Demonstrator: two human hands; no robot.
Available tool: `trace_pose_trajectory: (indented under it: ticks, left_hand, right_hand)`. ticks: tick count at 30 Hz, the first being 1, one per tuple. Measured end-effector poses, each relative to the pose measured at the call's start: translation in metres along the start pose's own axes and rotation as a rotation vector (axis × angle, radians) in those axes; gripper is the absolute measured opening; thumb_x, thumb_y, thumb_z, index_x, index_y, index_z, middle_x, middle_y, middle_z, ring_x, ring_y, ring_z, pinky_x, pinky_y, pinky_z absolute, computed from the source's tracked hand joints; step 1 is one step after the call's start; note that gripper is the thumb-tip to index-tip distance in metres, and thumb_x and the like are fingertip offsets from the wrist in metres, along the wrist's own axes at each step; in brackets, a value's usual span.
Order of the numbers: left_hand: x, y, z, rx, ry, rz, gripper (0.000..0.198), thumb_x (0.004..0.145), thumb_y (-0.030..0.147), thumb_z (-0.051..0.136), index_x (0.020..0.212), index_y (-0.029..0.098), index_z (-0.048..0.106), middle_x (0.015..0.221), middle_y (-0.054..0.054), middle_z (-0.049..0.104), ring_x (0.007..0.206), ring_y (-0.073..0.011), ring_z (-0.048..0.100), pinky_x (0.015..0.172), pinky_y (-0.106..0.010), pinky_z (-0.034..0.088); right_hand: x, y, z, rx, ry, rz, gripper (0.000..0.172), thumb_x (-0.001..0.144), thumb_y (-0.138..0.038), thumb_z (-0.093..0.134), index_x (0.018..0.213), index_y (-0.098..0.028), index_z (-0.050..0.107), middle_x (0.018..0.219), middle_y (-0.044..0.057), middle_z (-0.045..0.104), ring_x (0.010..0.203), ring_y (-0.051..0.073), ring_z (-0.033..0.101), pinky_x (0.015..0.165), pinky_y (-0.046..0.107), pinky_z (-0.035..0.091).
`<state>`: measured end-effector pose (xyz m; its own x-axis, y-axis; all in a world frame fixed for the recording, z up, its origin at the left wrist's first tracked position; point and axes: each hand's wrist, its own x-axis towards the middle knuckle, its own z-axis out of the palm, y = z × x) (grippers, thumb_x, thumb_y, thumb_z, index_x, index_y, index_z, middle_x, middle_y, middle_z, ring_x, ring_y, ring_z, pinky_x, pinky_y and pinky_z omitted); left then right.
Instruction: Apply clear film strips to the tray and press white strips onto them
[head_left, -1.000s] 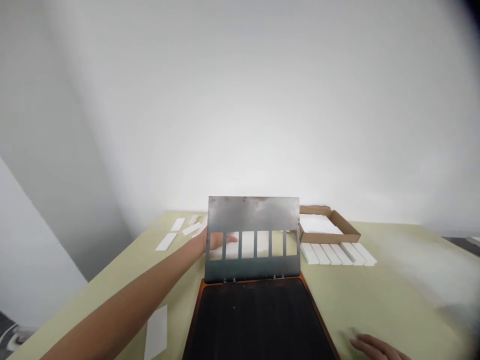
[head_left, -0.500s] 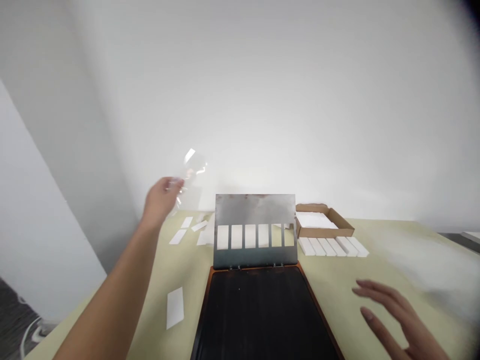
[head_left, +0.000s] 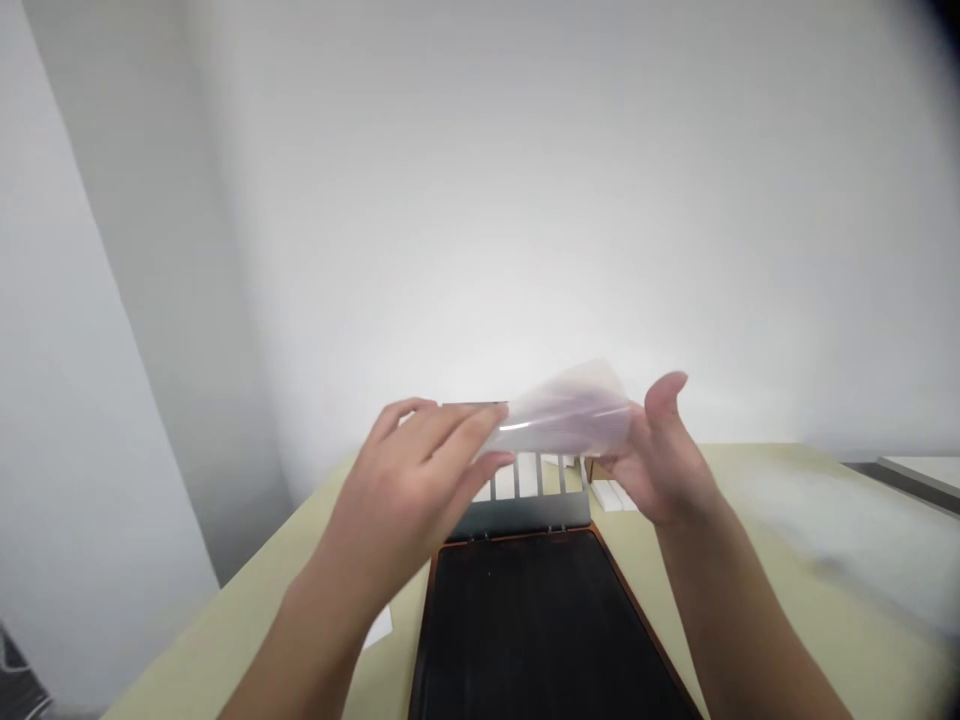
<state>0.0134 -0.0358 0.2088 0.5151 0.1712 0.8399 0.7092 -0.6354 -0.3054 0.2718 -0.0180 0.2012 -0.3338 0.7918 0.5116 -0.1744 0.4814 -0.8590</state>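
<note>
I hold a clear plastic sleeve [head_left: 566,415] up in front of me with both hands. My left hand [head_left: 412,470] pinches its left end, fingers closed on the film. My right hand [head_left: 660,455] grips its right end, thumb raised. Behind and below the hands stands a grey metal plate with slots [head_left: 525,500], upright at the far edge of a black tray with an orange rim [head_left: 525,640]. White strips show through the slots.
The tray lies on a pale yellow-green table [head_left: 787,600]. A white strip [head_left: 379,628] lies left of the tray. White blocks [head_left: 611,495] peek out behind my right hand. White walls close the back and the left.
My left hand lifted the clear sleeve from behind the plate, up and over to the middle. My right hand rose from the table and took the other end.
</note>
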Motion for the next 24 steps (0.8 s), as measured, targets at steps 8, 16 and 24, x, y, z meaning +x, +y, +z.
trace_pose_trajectory:
  ticks: [8,16,24]
  left_hand:
    - [-0.008,-0.005,0.005,-0.174,-0.234,-0.221,0.090,0.090,0.071,0.070,0.164,0.039,0.029,0.168,-0.008,0.038,0.149,-0.0397,0.043,0.114,-0.053,0.047]
    - [-0.004,-0.028,0.003,-0.784,-0.305,-0.534,0.039,0.101,0.049,0.067,0.135,0.031,0.068,0.105,-0.006,0.072,0.097,-0.0216,0.070,0.074,-0.029,0.059]
    - [-0.006,-0.030,-0.008,-0.675,-0.054,-0.713,0.057,0.094,0.046,0.076,0.147,0.036,0.057,0.093,0.000,0.064,0.072,-0.0149,0.066,0.072,-0.031,0.056]
  right_hand:
    - [-0.016,0.006,0.003,-0.162,-0.146,0.036,0.039,0.105,-0.047,0.063,0.137,-0.028,0.070,0.120,0.007,0.080,0.102,0.022,0.079,0.107,0.048,0.058]
    - [-0.029,-0.003,0.018,-0.289,-0.404,0.114,0.028,0.105,-0.034,0.062,0.130,-0.029,0.075,0.106,0.002,0.083,0.096,0.019,0.081,0.087,0.033,0.067]
    - [-0.024,-0.004,0.012,-0.413,0.114,0.099,0.026,0.096,-0.047,0.075,0.110,-0.026,0.075,0.089,0.003,0.082,0.087,0.022,0.080,0.082,0.034,0.063]
